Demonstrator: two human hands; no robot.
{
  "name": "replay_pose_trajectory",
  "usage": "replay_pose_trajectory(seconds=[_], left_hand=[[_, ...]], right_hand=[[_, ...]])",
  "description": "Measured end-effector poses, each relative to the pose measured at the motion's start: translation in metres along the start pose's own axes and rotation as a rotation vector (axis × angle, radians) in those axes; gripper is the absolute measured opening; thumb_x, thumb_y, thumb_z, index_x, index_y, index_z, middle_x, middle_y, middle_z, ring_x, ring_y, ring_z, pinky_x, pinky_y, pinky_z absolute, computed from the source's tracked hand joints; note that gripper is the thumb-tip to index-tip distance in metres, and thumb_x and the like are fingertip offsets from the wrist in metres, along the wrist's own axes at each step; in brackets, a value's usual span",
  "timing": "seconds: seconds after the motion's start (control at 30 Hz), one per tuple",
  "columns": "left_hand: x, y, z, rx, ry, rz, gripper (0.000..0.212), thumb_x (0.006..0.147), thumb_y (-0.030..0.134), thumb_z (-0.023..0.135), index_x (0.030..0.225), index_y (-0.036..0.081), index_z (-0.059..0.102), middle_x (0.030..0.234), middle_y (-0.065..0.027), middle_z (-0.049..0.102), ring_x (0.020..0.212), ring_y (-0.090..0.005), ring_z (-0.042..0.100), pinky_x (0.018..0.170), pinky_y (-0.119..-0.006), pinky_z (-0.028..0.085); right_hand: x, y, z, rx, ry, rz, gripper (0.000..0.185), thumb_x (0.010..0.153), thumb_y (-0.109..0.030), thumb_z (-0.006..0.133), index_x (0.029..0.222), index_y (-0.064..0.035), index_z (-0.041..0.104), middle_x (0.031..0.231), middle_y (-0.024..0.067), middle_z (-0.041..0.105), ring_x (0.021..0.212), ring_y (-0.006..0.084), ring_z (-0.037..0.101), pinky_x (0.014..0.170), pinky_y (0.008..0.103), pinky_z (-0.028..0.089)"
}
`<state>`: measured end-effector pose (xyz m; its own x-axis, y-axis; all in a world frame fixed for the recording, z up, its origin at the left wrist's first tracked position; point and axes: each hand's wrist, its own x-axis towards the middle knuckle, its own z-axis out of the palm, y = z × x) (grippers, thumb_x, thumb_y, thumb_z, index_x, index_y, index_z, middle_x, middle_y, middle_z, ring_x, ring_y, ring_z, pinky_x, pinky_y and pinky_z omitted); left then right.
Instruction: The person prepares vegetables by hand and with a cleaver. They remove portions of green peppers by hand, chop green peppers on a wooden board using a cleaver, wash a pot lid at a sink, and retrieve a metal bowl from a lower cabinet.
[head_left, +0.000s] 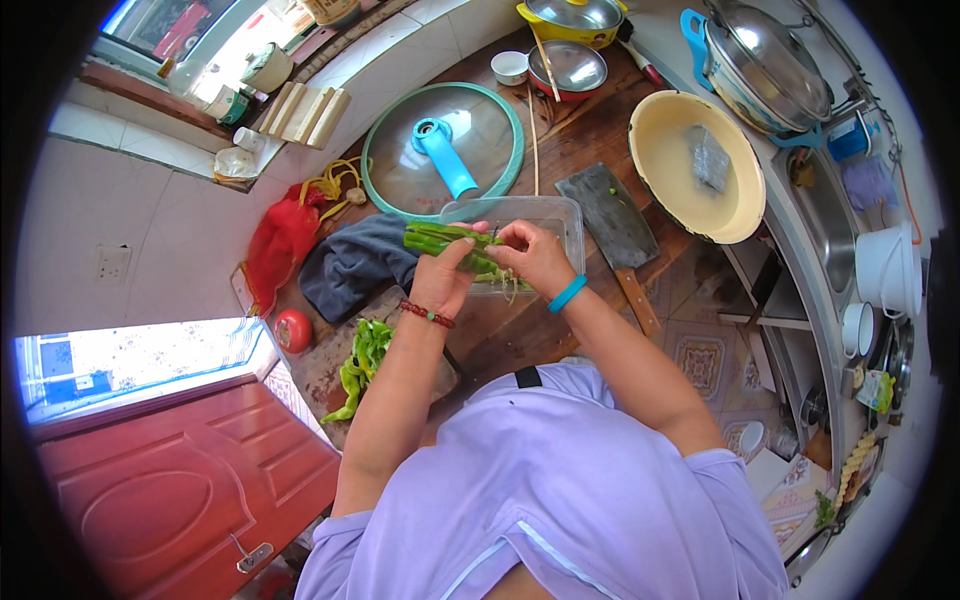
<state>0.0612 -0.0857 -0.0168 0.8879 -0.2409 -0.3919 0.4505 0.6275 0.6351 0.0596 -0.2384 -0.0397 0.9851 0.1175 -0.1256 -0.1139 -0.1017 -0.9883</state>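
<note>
My left hand (442, 274) is closed around a split green pepper (435, 238) above a clear plastic container (559, 217). At the pepper's right end, the fingers of my right hand (532, 255) pinch its edge, where pale strands hang down. More green pieces show below my hands, partly hidden. A cleaver (609, 214) with a wooden handle lies right of the container, a green bit on its blade. Several green peppers (364, 356) lie on a worn cutting board (315, 371) beside my left forearm. A dark cloth (352, 262) lies left of the container.
A large glass lid (390, 165) lies behind the container, with chopsticks (535, 142) and a small lidded pan (568, 67) near it. An enamel basin (649, 120) with cloudy water stands at the back right. A tomato (292, 331) and red mesh bag (277, 240) are at the left.
</note>
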Motion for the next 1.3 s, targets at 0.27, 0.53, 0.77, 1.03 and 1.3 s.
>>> replay_pose_trajectory(seconds=[0.27, 0.53, 0.77, 1.03, 1.3], left_hand=[[0.000, -0.007, -0.005, 0.407, 0.026, 0.386, 0.020, 0.072, -0.004, 0.057, 0.089, 0.005, 0.056, 0.103, -0.0088, 0.056, 0.093, -0.0192, 0.053, 0.082, -0.032, 0.042], [-0.006, 0.021, 0.025, 1.315, 0.107, 1.224, 0.036, 0.058, -0.008, 0.063, 0.091, 0.007, 0.059, 0.095, -0.0072, 0.057, 0.088, -0.0241, 0.051, 0.077, -0.032, 0.041], [-0.006, 0.000, 0.000, 1.650, -0.187, 1.112, 0.038, 0.058, 0.007, 0.062, 0.095, 0.006, 0.057, 0.096, -0.0106, 0.057, 0.087, -0.0286, 0.052, 0.077, -0.037, 0.040], [-0.004, -0.001, 0.008, 1.711, -0.335, 1.044, 0.041, 0.063, 0.001, 0.056, 0.104, 0.003, 0.055, 0.101, -0.0122, 0.055, 0.093, -0.0298, 0.051, 0.082, -0.037, 0.040], [0.006, -0.002, 0.011, 1.787, -0.306, 1.102, 0.043, 0.066, 0.001, 0.055, 0.109, 0.002, 0.050, 0.109, -0.0135, 0.051, 0.102, -0.0307, 0.047, 0.087, -0.038, 0.038]], right_hand=[[0.002, 0.015, -0.001, 0.329, -0.025, 0.231, 0.014, 0.076, -0.002, 0.057, 0.090, -0.0023, 0.053, 0.081, 0.0040, 0.055, 0.069, 0.0119, 0.058, 0.054, 0.0212, 0.048], [-0.007, 0.005, -0.017, 0.477, 0.091, 0.441, 0.016, 0.078, -0.005, 0.051, 0.093, -0.0028, 0.054, 0.083, 0.0054, 0.055, 0.070, 0.0138, 0.060, 0.053, 0.0218, 0.049], [0.001, -0.006, -0.001, 0.647, -0.042, 0.510, 0.024, 0.082, -0.012, 0.051, 0.105, -0.0088, 0.048, 0.089, 0.0048, 0.054, 0.079, 0.0177, 0.058, 0.066, 0.0315, 0.050], [0.002, -0.003, 0.007, 0.837, -0.126, 0.476, 0.022, 0.086, -0.020, 0.046, 0.106, -0.0149, 0.042, 0.086, 0.0047, 0.051, 0.073, 0.0159, 0.056, 0.058, 0.0315, 0.048], [0.001, 0.002, -0.002, 0.844, -0.151, 0.399, 0.045, 0.078, -0.014, 0.057, 0.118, -0.0154, 0.036, 0.094, 0.0006, 0.050, 0.084, 0.0118, 0.051, 0.068, 0.0301, 0.045]])
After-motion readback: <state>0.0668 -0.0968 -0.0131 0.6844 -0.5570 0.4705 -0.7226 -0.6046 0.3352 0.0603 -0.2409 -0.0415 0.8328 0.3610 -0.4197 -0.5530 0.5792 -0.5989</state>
